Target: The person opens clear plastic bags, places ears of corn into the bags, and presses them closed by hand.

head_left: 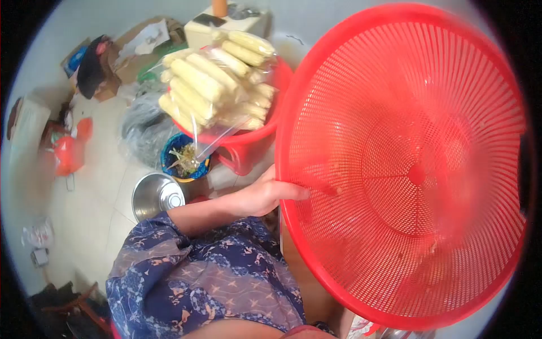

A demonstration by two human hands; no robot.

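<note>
A large red plastic mesh basket [361, 147] is tipped up on its side, its open mouth facing me, filling the right half of the view. No contents show inside it. My left hand [268, 193] is closed on the basket's left rim, thumb over the inner side and the other fingers hidden behind. I do not see my right hand; a blurred patch shows at the basket's right side. Beyond my left hand, peeled corn cobs [197, 85] in clear plastic bags are piled on a red tub [245, 150].
Near the tub stand a small blue-lined bin [169, 164] with plant scraps and a steel bowl [144, 195] on the tiled floor. Crumpled clear plastic [141, 127] lies behind them. A pale stand [248, 31] holds a phone [209, 20]. Red bags [69, 155] lie at the far left.
</note>
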